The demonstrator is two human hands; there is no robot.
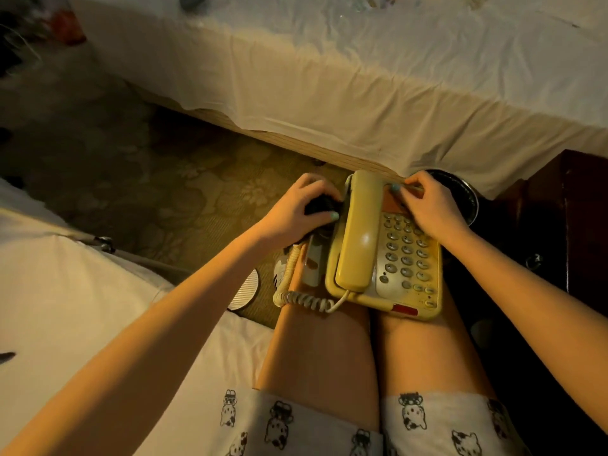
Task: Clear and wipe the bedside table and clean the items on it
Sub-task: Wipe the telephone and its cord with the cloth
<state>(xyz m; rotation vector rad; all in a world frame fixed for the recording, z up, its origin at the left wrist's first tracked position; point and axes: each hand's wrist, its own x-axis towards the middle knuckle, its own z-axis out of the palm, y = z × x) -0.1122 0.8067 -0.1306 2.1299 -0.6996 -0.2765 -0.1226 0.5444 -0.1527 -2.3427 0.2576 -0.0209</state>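
White sheeting covers the bed point(362, 77) across the top of the view, and a second white bed point(65, 291) fills the lower left, with floral olive carpet point(164, 192) between them. Dark wood of the bedside table point(566, 209) shows at the right edge. A person sits with bare thighs point(329, 350) together, and the cream telephone point(404, 258) rests on their knees, off the table and just left of it, its handset point(358, 232) seated in the cradle. The left hand point(296, 209) curls round a dark wad point(320, 207) pressed against the phone's left side. The right hand point(431, 212) grips the base's far edge, thumb on its face. A dark round dish point(460, 195) sits behind that hand. The coiled cord point(306, 301) loops over the left knee, above a ribbed disc point(245, 289) on the carpet.
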